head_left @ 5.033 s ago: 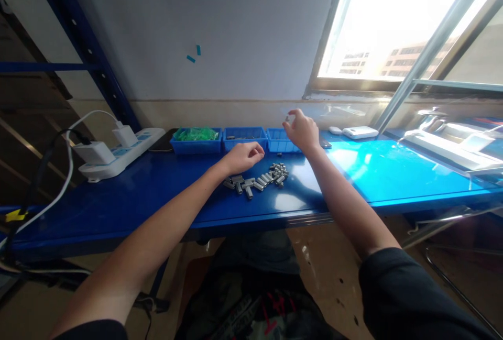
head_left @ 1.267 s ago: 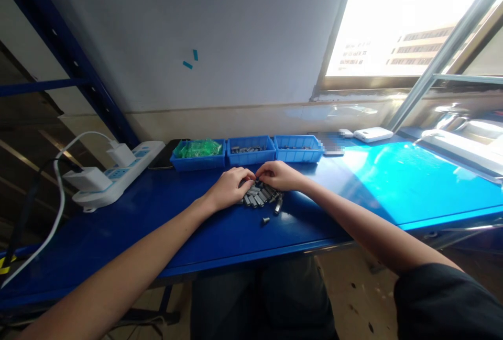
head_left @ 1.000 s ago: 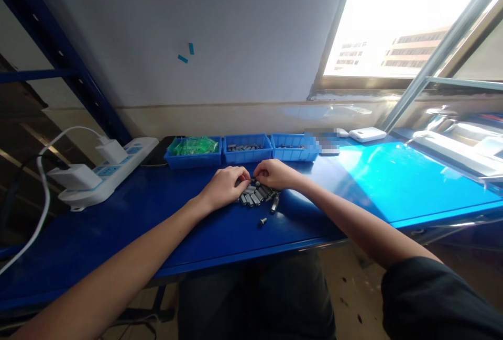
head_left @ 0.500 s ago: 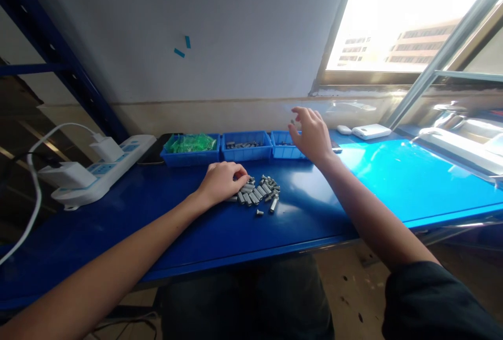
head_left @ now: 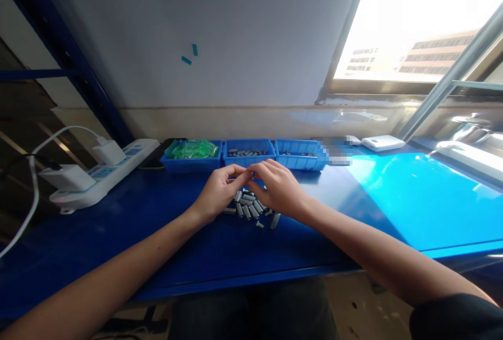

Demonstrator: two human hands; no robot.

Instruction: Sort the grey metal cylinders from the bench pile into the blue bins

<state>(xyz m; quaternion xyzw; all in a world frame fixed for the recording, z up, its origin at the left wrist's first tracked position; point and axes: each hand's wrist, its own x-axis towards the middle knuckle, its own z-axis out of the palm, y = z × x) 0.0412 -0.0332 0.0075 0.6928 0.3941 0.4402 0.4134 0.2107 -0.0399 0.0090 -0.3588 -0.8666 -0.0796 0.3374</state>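
My left hand [head_left: 220, 189] and my right hand [head_left: 277, 188] meet fingertip to fingertip over a pile of metal parts. A small metal screw [head_left: 252, 176] shows at the pinched fingers of my right hand. The left thumb and fingers are closed too, but what they hold is hidden. Beneath the hands lie several grey hex standoffs [head_left: 245, 211] mixed with short screws. One loose screw [head_left: 260, 225] rests in front of the pile, near a standoff [head_left: 275, 220] at its right end.
Behind the hands stand three blue bins: one with green packets [head_left: 192, 149], a middle bin [head_left: 249, 161] with metal parts, and a right bin [head_left: 301, 162] with a few small pieces. A white power strip [head_left: 118, 170] lies left on the blue table [head_left: 176, 256]; a white box [head_left: 382, 143] sits right.
My right hand has come down and left from above the right bin to join my left hand over the pile. The left hand has lifted slightly off the parts.
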